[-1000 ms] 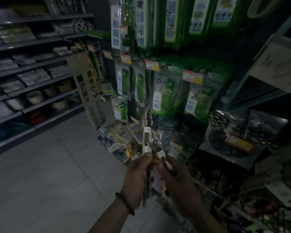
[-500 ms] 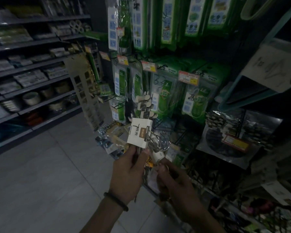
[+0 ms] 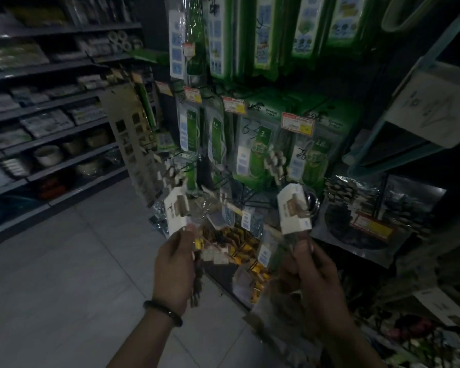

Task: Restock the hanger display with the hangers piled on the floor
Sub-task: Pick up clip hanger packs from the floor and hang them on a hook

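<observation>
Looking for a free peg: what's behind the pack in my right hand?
Black wire pegs and green power-strip packs show around the carded pack; the spot directly behind its card is covered.

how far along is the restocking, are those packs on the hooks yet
Done: nothing I can confirm. In hand: left hand grips the left pack, right hand grips the right pack, both in front of the wire pegs, not on them. Left: hang both; the floor pile is out of view.
</observation>
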Demonstrator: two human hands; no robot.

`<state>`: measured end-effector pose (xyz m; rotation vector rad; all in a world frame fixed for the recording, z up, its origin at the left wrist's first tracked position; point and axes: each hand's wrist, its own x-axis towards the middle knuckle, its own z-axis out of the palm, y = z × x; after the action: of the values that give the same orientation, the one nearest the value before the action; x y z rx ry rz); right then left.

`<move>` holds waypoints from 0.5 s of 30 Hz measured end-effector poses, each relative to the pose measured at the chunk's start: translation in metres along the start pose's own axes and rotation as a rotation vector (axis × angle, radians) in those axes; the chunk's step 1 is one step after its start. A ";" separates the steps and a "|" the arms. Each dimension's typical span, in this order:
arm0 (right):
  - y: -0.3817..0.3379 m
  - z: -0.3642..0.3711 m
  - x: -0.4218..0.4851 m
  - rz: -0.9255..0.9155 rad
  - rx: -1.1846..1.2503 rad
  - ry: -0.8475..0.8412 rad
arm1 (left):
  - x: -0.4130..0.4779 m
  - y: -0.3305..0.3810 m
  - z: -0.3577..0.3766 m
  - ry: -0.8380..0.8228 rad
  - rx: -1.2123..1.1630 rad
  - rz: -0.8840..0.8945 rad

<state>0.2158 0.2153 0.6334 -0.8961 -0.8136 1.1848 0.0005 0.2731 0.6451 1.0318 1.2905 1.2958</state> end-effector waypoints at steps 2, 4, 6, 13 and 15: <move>-0.004 -0.015 0.010 0.001 -0.206 0.033 | 0.005 -0.001 -0.003 -0.028 -0.024 -0.014; -0.002 -0.024 0.015 0.052 -0.372 0.010 | 0.010 -0.005 0.000 -0.129 -0.101 -0.096; -0.001 -0.026 0.015 0.111 -0.343 -0.056 | 0.015 -0.013 0.009 -0.282 -0.275 -0.223; -0.014 -0.047 0.012 0.015 -0.532 -0.095 | 0.034 -0.029 0.061 -0.440 -0.487 -0.392; -0.020 -0.058 0.009 0.031 -0.484 -0.055 | 0.035 -0.026 0.083 -0.455 -0.512 -0.428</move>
<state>0.2777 0.2133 0.6268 -1.2758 -1.1615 1.0579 0.0792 0.3182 0.6224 0.5923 0.7214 0.9182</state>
